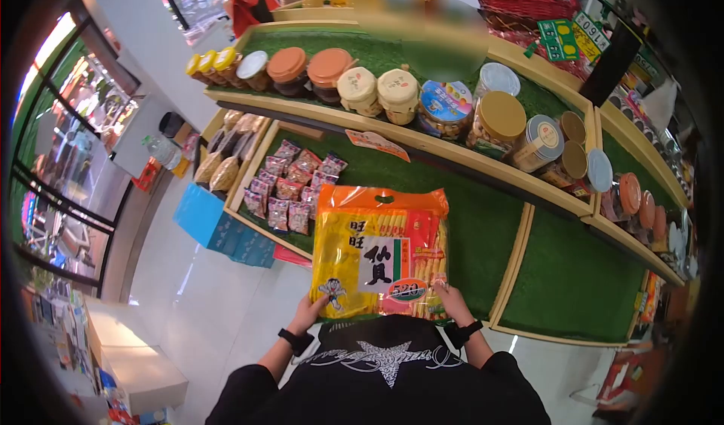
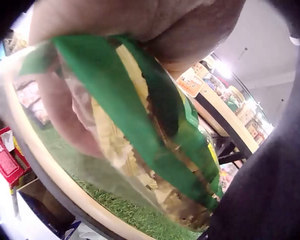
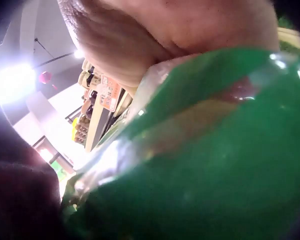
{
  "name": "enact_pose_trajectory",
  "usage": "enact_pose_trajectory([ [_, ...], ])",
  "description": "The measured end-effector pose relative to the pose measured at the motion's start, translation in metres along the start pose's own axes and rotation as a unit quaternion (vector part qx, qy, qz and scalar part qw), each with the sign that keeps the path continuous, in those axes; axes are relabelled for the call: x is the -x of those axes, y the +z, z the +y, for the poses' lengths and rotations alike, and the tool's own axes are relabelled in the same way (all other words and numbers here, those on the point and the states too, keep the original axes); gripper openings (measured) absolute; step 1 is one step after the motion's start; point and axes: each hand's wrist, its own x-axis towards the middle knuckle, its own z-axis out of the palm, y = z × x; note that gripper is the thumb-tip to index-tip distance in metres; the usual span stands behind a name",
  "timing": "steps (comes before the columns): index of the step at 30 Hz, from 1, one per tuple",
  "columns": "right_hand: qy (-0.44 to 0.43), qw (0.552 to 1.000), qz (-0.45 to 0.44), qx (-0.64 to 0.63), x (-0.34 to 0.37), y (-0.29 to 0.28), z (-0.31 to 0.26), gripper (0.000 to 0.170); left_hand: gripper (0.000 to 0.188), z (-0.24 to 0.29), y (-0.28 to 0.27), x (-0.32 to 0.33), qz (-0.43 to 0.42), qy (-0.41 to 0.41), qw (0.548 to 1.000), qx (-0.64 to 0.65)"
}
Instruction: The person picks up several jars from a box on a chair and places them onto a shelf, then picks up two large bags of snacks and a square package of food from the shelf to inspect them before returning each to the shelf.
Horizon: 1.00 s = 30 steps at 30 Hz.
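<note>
A large yellow and orange snack bag (image 1: 381, 255) is held upright in front of the body, its printed front facing the head camera. My left hand (image 1: 307, 316) grips its lower left corner, and my right hand (image 1: 455, 304) grips the lower right corner. In the left wrist view the left hand (image 2: 140, 25) curls round the bag's green and clear end (image 2: 135, 115). The right wrist view has the right hand (image 3: 175, 35) against the green underside (image 3: 205, 150). Fingers behind the bag are mostly hidden.
Behind the bag is a green-lined wooden display (image 1: 577, 274) with small pink packets (image 1: 290, 187) at its left. Jars (image 1: 396, 93) line the shelf above. A blue box (image 1: 219, 225) stands on the floor at left.
</note>
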Motion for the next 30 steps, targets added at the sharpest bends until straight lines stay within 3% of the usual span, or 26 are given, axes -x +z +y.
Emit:
enact_pose_trajectory([
  [3, 0.045, 0.997, 0.062, 0.009, -0.009, 0.006, 0.012, 0.038, 0.031, 0.019, -0.015, -0.052, -0.077, 0.011, 0.996, -0.035],
  [7, 0.011, 0.987, 0.12, -0.111, -0.042, 0.023, 0.023, 0.039, 0.03, 0.047, -0.026, -0.121, -0.113, 0.031, 0.992, -0.046],
  [9, 0.035, 0.983, 0.123, -0.135, -0.062, 0.031, 0.023, 0.04, 0.031, 0.048, -0.03, -0.158, -0.128, 0.056, 0.987, -0.077],
  [11, 0.023, 0.962, 0.173, -0.211, -0.099, 0.047, 0.042, 0.04, 0.031, 0.017, -0.032, -0.202, -0.129, 0.052, 0.989, -0.047],
  [13, 0.066, 0.952, 0.193, -0.23, -0.131, 0.064, 0.076, 0.039, 0.037, -0.04, -0.038, -0.251, -0.12, -0.007, 0.991, -0.055],
  [14, 0.082, 0.955, 0.218, -0.183, -0.151, 0.071, 0.111, 0.039, 0.04, -0.062, -0.042, -0.269, -0.106, -0.074, 0.987, -0.091],
  [15, 0.099, 0.956, 0.242, -0.136, -0.15, 0.081, 0.103, 0.039, 0.042, -0.077, -0.045, -0.278, -0.094, -0.141, 0.977, -0.127],
  [17, 0.12, 0.942, 0.29, -0.114, -0.148, 0.096, 0.096, 0.044, 0.043, -0.098, -0.045, -0.283, -0.059, -0.116, 0.979, -0.157],
  [19, 0.045, 0.91, 0.382, -0.155, -0.146, 0.112, 0.098, 0.052, 0.044, -0.106, -0.048, -0.282, -0.02, -0.09, 0.978, -0.189],
  [21, 0.069, 0.915, 0.357, -0.175, -0.143, 0.12, 0.087, 0.055, 0.044, -0.089, -0.053, -0.275, 0.003, -0.053, 0.981, -0.187],
  [26, 0.023, 0.933, 0.313, -0.176, -0.156, 0.135, 0.083, 0.05, 0.043, -0.082, -0.077, -0.288, 0.026, -0.013, 0.983, -0.181],
  [30, 0.041, 0.939, 0.286, -0.187, -0.164, 0.144, 0.064, 0.05, 0.039, -0.076, -0.088, -0.299, 0.049, -0.012, 0.978, -0.203],
])
